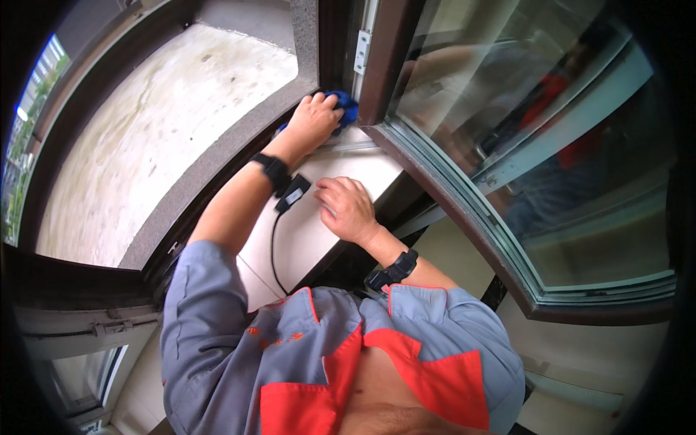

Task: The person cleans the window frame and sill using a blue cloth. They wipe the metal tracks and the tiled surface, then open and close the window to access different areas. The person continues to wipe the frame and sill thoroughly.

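My left hand (316, 118) presses a blue cloth (346, 109) into the corner of the dark window frame (228, 190), below a white metal hinge (362, 51). Part of the cloth is hidden under the palm. Over the pale windowsill (359, 163) hovers or rests my right hand (348, 209), its fingers loosely bent and nothing visible in them; contact with the sill cannot be made out. Between the two hands is a small black device (293, 193) with a white label and a black cable (273, 250). Each wrist wears a black strap.
An opened brown-framed glass sash (462, 201) swings inward on the right, its lower corner near the sill. Outside the frame lies a pale, stained ledge (174, 119) with a grey stone border (217, 157). Another white-framed window (87, 375) shows at lower left.
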A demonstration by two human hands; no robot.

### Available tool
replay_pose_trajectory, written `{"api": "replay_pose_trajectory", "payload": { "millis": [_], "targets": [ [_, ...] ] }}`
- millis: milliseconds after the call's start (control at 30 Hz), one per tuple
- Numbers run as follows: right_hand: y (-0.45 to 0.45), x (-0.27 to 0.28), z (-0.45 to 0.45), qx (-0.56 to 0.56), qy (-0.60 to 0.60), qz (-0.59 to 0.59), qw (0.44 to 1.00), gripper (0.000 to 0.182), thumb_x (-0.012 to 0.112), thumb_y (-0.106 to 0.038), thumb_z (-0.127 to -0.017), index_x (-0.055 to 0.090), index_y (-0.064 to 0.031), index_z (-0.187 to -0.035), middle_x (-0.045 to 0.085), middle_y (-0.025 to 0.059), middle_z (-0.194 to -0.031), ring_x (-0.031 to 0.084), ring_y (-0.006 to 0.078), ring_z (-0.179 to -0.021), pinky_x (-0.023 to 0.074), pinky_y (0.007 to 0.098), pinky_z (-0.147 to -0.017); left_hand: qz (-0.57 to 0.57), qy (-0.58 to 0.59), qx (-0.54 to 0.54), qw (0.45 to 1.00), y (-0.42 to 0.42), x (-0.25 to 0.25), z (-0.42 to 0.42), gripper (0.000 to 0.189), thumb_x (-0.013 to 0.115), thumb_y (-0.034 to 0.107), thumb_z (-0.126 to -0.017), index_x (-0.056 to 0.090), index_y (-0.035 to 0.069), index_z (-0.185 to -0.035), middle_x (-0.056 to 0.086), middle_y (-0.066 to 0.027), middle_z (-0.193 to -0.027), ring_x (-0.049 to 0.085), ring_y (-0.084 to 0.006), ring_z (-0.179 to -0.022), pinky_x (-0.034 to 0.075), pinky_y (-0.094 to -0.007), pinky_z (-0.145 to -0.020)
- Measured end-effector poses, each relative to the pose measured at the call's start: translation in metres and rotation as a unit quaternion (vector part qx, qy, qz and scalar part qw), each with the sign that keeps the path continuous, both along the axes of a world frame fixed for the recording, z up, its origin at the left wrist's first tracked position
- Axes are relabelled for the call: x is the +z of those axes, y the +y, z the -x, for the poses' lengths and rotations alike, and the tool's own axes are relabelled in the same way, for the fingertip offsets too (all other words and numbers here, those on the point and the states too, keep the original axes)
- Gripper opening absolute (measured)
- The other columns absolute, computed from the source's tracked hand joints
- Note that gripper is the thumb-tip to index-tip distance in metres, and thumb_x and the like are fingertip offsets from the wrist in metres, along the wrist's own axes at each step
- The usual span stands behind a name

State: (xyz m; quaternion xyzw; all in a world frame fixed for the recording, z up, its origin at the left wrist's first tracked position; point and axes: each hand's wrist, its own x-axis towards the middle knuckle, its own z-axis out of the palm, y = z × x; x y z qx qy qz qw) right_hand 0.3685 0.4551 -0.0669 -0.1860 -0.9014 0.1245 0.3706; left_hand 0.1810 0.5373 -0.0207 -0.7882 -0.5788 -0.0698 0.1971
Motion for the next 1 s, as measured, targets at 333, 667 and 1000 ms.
{"api": "replay_pose_trajectory", "payload": {
  "millis": [333,667,1000],
  "targets": [
    [0.004,-0.012,-0.004,0.006,0.021,0.000,1.000,0.022,0.065,-0.014,-0.071,0.066,-0.0102,-0.093,0.061,0.0038,-0.108,0.056,0.0244,-0.101,0.0435,0.0391,-0.089,0.137,-0.009,0.036,0.990,-0.028,0.024,0.018,0.025,0.061,0.024,-0.087,0.070,0.019,-0.109,0.057,-0.0081,-0.108,0.055,-0.0264,-0.106,0.044,-0.0384,-0.091],
    [-0.001,-0.004,-0.003,-0.001,0.011,0.016,1.000,0.019,0.063,-0.013,-0.070,0.065,-0.0097,-0.089,0.061,0.0030,-0.105,0.056,0.0230,-0.101,0.0431,0.0387,-0.089,0.014,0.028,-0.004,0.999,0.007,0.010,0.002,0.024,0.054,0.010,-0.083,0.072,0.016,-0.098,0.057,-0.0073,-0.098,0.055,-0.0247,-0.097,0.045,-0.0357,-0.085],
    [0.004,-0.009,-0.006,-0.012,0.020,0.023,0.999,0.021,0.063,-0.013,-0.071,0.066,-0.0100,-0.091,0.062,0.0034,-0.107,0.055,0.0232,-0.102,0.0429,0.0388,-0.090,0.121,0.069,-0.013,0.990,-0.036,0.037,0.018,0.021,0.056,0.011,-0.084,0.075,0.016,-0.092,0.059,-0.0079,-0.100,0.059,-0.0258,-0.097,0.048,-0.0367,-0.084]
  ]
}}
